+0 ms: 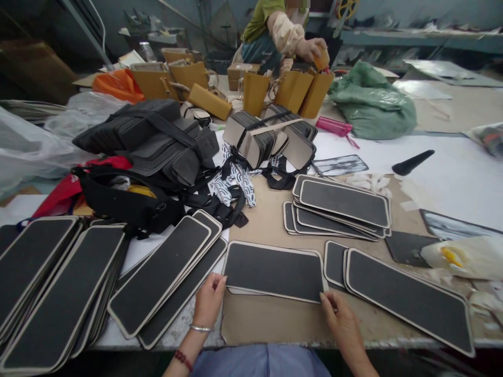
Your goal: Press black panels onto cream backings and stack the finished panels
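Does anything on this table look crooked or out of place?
Nothing looks damaged, only untidy. Behind the panel that the left hand and right hand grip by its near corners, the stack of panels is fanned, edges not aligned. The left piles splay over the table edge, and black straps lie tangled mid-table.

The black, cream-edged rectangular panel (pixel 274 270) lies flat on the brown cardboard (pixel 275 320).

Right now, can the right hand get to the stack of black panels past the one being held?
Probably yes. The stack lies straight ahead of the right hand, with only flat panels between. But it and the left hand grip the near panel's corners.
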Demonstrator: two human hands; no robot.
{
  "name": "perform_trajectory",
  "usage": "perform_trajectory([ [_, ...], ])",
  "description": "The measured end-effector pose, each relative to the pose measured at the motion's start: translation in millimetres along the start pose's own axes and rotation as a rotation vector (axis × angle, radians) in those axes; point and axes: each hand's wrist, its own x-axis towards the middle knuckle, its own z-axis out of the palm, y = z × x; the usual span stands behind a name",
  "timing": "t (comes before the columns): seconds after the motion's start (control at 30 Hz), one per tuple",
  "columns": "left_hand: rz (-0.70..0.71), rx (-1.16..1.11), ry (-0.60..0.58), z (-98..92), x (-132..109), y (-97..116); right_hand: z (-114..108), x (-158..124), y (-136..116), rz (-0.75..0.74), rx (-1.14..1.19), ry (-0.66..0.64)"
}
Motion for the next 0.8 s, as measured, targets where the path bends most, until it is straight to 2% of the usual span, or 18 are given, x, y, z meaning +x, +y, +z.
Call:
perform_trajectory([
  [0.3,-0.018,0.009,0.014,5.3,7.9,-4.2,-1.2,8.0,-7.0,0.099,-0.059,-0.074],
  [0.8,-0.093,-0.128,0.003,5.9,10.2,-1.1,-2.2,12.3,-12.9,0.109,-0.136,-0.113],
])
